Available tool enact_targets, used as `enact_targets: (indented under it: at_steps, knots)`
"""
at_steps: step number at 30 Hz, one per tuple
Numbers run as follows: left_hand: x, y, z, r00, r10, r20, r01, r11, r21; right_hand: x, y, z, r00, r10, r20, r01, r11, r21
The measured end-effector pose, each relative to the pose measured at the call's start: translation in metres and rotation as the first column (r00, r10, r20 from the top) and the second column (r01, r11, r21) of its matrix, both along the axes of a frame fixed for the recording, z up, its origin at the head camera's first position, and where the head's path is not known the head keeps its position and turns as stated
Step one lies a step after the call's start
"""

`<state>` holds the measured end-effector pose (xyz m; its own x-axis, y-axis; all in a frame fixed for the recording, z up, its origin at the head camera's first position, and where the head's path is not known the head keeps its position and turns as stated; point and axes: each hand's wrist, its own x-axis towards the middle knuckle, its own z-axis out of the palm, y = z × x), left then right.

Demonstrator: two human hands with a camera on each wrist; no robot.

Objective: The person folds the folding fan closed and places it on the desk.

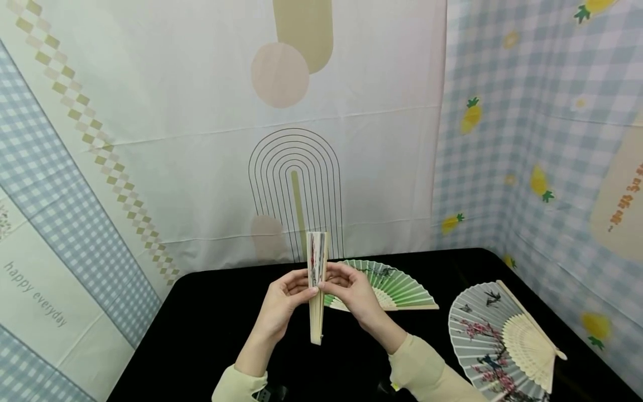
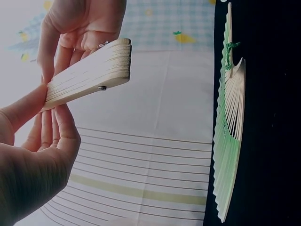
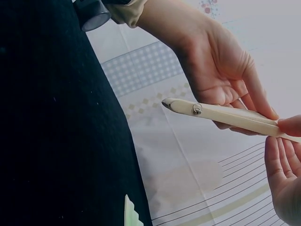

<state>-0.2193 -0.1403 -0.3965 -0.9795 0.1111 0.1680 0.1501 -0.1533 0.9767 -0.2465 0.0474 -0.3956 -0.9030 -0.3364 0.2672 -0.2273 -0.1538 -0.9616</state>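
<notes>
**Closed fan held upright between both my hands**

The folded fan (image 1: 316, 285) stands upright above the black desk (image 1: 211, 312), its pivot end pointing down toward me. My left hand (image 1: 283, 301) pinches its slats from one side, thumb and fingers curled round them; my right hand (image 1: 354, 293) grips the same middle stretch from the other side. Just behind my right hand an open green fan (image 1: 397, 287) lies flat. Farther right lies an open grey fan (image 1: 497, 329) painted with blossoms.
</notes>
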Motion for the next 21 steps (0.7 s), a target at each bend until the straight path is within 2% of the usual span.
enact_targets:
  at_steps: [12,21]
  knots:
    - [-0.003,-0.006,-0.001,1.0,0.014,-0.028,-0.015,1.0,-0.018,-0.007,-0.006,-0.001,1.0,0.019,0.005,-0.019,1.0,-0.009]
    - [-0.002,-0.01,-0.008,0.998,0.052,-0.019,-0.052,0.998,-0.026,0.007,-0.011,-0.024,0.996,0.048,0.081,-0.047,0.999,-0.02]
